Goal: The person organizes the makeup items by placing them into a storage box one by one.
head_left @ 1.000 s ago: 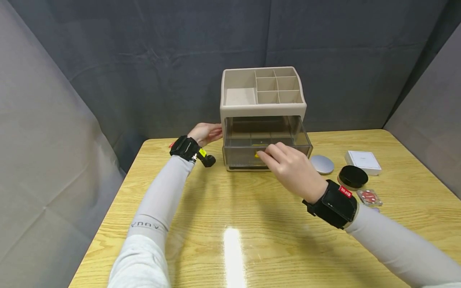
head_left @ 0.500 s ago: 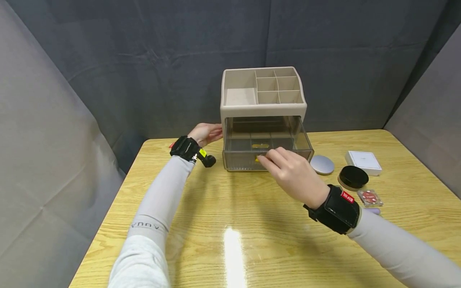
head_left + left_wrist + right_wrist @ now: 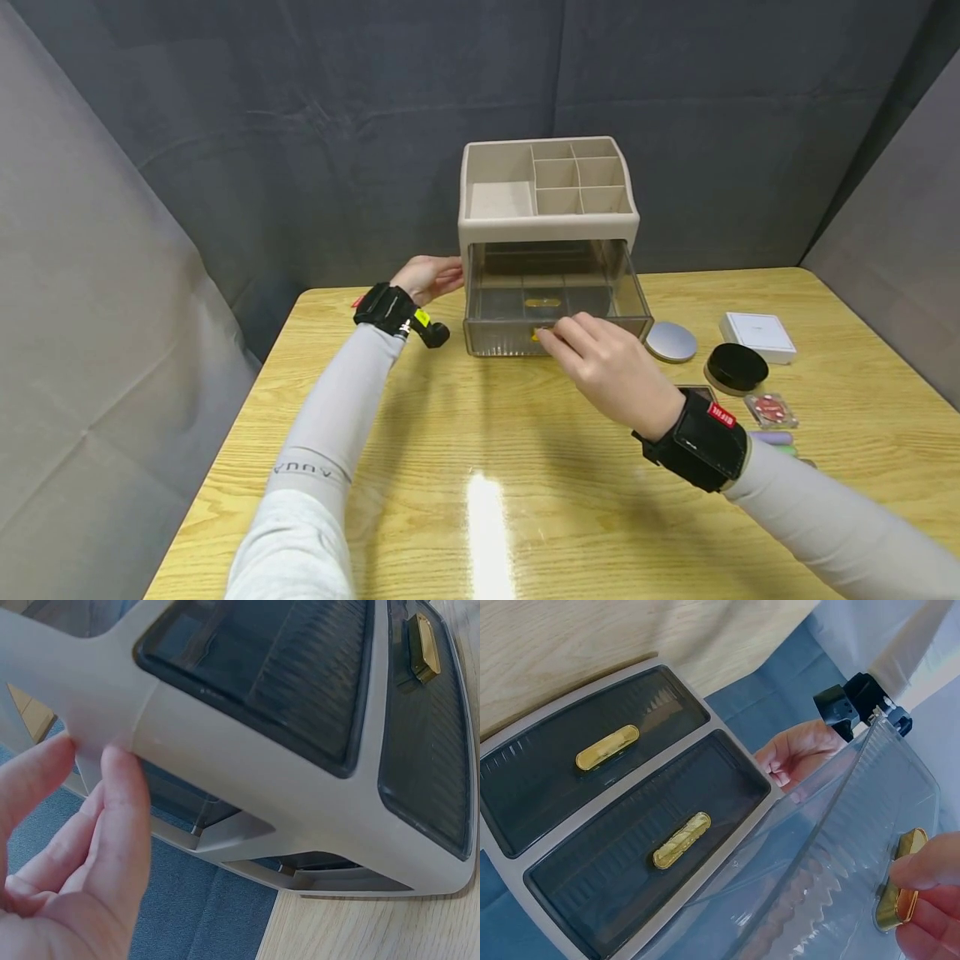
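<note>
The right hand (image 3: 611,367) pinched the little gold handle (image 3: 900,900) of a see-through drawer (image 3: 555,312) between thumb and fingers. The drawer stuck out from the front of the beige organizer box (image 3: 547,217), which sat at the back of the wooden table (image 3: 480,467). The left hand (image 3: 429,277) lay with straight fingers against the box's left side, holding it steady and gripping nothing. This looked like the drawer-opening step, partly done. A next move would call for a straight, gentle pull while the box was kept from sliding. A round silver lid (image 3: 671,342), a black jar (image 3: 735,368) and a white box (image 3: 756,336) sat to the right.
</note>
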